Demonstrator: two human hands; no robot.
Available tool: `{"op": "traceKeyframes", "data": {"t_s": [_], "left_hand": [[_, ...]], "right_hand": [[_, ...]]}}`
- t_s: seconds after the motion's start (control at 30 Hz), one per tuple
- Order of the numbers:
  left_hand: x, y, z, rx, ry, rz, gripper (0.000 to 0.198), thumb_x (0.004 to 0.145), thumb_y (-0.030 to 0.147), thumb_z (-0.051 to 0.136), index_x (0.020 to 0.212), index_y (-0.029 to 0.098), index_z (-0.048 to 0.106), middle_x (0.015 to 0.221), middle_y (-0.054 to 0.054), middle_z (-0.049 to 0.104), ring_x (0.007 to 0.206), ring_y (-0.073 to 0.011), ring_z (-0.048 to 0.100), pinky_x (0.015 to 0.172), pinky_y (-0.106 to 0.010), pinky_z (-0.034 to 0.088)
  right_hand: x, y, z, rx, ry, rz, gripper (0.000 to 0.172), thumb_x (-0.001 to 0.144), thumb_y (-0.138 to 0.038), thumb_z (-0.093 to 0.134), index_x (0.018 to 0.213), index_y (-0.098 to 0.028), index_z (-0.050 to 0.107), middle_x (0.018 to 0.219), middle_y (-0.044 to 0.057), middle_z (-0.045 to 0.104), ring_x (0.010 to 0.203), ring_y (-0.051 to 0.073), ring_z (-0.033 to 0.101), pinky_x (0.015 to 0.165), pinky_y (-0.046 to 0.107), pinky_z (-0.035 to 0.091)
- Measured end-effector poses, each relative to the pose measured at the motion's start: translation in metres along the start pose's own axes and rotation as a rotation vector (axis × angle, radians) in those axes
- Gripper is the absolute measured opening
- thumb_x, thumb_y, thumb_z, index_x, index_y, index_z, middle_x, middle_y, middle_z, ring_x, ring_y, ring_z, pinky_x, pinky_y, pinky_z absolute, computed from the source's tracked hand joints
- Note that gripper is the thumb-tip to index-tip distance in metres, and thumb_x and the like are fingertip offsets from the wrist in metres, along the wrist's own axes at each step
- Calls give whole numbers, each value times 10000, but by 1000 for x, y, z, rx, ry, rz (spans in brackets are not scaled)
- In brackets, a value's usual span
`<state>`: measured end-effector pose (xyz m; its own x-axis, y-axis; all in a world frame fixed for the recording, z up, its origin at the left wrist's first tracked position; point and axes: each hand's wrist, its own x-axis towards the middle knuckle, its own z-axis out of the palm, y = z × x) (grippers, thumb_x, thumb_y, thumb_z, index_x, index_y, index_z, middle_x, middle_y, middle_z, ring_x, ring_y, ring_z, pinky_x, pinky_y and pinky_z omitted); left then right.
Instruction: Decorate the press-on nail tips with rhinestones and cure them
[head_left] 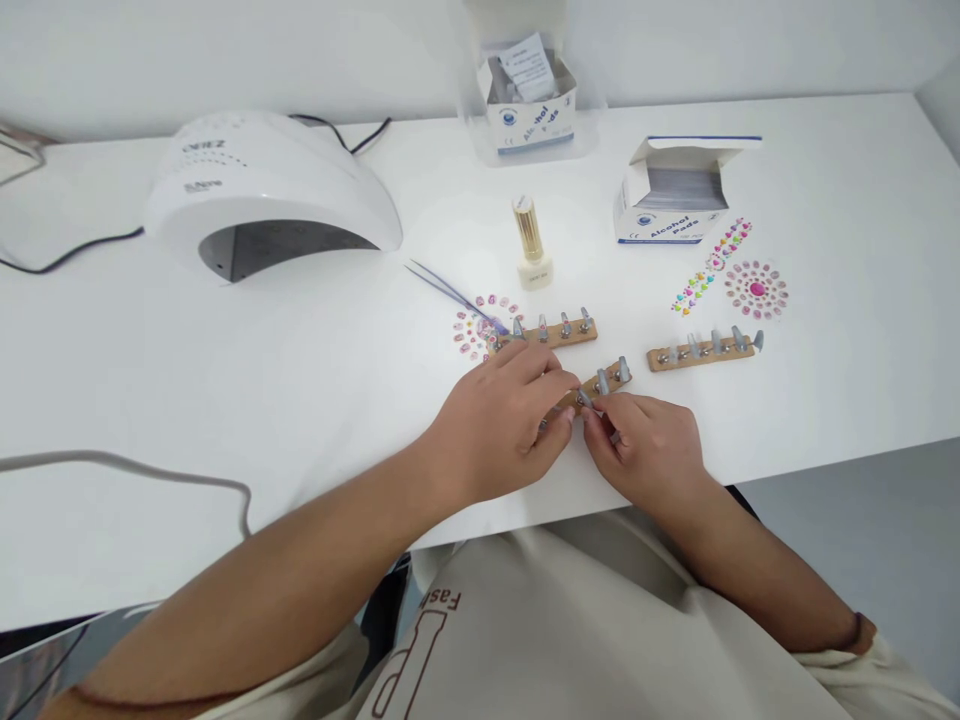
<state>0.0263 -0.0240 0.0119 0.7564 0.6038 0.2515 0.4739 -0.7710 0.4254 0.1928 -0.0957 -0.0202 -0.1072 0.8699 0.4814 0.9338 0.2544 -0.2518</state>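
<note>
My left hand [510, 420] is curled around the left end of a wooden nail-tip stand [592, 388], its thumb in front and fingers behind. Thumb and forefinger of my right hand [649, 440] are pinched on a grey false nail [584, 398] mounted on that stand. More grey false nails stand upright toward its right end; my left hand hides part of the other end. Just behind it lies a second wooden stand [574, 334], with several false nails on pegs. To the right is a third stand [701, 354] carrying similar nails.
Blue tweezers [454, 293] rest across a round gem sticker sheet [463, 325]. Farther back are a nail polish bottle [534, 260], a white nail lamp [277, 190] and two alcohol pad boxes [532, 125]. Heart gem stickers [709, 270] and a pink gem sheet [757, 290] lie right.
</note>
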Motion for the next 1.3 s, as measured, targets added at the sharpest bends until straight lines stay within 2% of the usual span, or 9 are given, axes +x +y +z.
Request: {"op": "traceKeyframes", "data": {"t_s": [0.13, 0.2, 0.3, 0.37, 0.43, 0.7, 0.9, 1.07, 1.3], "left_hand": [[-6, -1, -17, 56, 56, -22, 240, 872, 210, 469, 989, 98, 646, 933, -110, 643, 878, -245, 584, 717, -385, 519], [-12, -5, -29, 93, 29, -82, 237, 879, 215, 447, 970, 114, 641, 903, -96, 642, 866, -238, 594, 689, -370, 514], [-25, -13, -43, 158, -168, -200, 218, 869, 234, 442, 950, 158, 631, 881, -65, 632, 820, -222, 604, 594, -327, 486], [-32, -19, -46, 180, -275, -226, 253, 867, 255, 440, 1032, 184, 618, 962, -68, 626, 898, -241, 604, 621, -339, 498], [-39, -24, -45, 180, -316, -252, 297, 875, 270, 425, 1110, 194, 591, 1029, -75, 612, 971, -256, 589, 674, -366, 514], [-50, -34, -53, 253, -262, -457, 301, 854, 329, 431, 1072, 175, 570, 1020, -89, 616, 947, -270, 576, 657, -380, 502], [-57, -35, -40, 226, -286, -419, 287, 897, 355, 463, 1079, 187, 608, 1029, -86, 622, 968, -268, 570, 697, -389, 505], [-61, -34, -32, 288, -128, -337, 271, 908, 299, 478, 1057, 173, 665, 977, -83, 647, 879, -254, 578, 699, -392, 515], [-62, -37, -26, 240, -73, -238, 243, 921, 266, 481, 990, 163, 691, 1001, -81, 684, 904, -239, 605, 767, -395, 539]], "right_hand": [[-1, 1, -1, 14, -16, 11, 216, 868, -221, 540, 682, -155, 630, 514, -26, 614, 469, 81, 517, 474, 249, 256], [0, 1, -2, 12, -4, 11, 226, 865, -218, 539, 665, -156, 626, 501, -28, 603, 457, 80, 504, 469, 246, 261], [0, 2, -2, 10, 16, -9, 227, 853, -200, 538, 645, -155, 618, 471, -32, 576, 437, 77, 478, 460, 239, 264], [1, 3, -2, 10, 16, -24, 229, 850, -197, 541, 637, -155, 613, 461, -35, 565, 432, 74, 471, 454, 235, 268], [0, 4, -2, 12, 17, -32, 230, 853, -199, 544, 638, -155, 612, 455, -39, 553, 429, 71, 468, 453, 230, 274], [-2, 5, -3, 29, 28, -40, 226, 865, -237, 565, 669, -145, 630, 464, -32, 562, 436, 79, 482, 461, 231, 301], [-4, 8, -2, 14, -27, -23, 222, 847, -276, 599, 668, -152, 643, 476, -28, 587, 465, 100, 518, 492, 245, 327], [-5, 9, -3, -19, -35, -27, 175, 840, -246, 608, 703, -155, 668, 490, -30, 603, 476, 107, 524, 512, 257, 336], [-12, 9, -15, 18, -198, -139, 254, 895, -271, 509, 961, -120, 701, 684, 38, 630, 605, 161, 531, 598, 300, 406]]}}
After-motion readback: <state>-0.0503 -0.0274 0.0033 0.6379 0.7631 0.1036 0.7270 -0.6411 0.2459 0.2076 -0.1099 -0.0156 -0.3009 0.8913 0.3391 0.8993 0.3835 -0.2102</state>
